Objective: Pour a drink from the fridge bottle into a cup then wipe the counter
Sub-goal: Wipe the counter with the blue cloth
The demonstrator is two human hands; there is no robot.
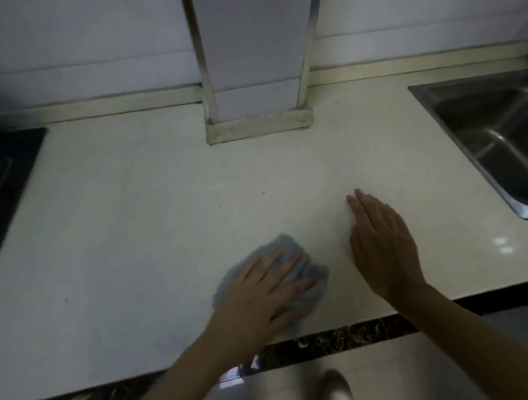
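Counter — left hand pressing cloth, right hand flat

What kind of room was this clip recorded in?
Most likely a home kitchen: a pale counter against a tiled wall, a steel sink set into it at right, and what looks like a dark hob at left. The left hand presses a blue cloth on the counter.

This is a home kitchen. A pale stone table runs along a white tiled wall, with a stainless steel sink sunk into it on the right and a black glass hob set in on the left. A boxed-in column rises at the back. The floor below is glossy tile.
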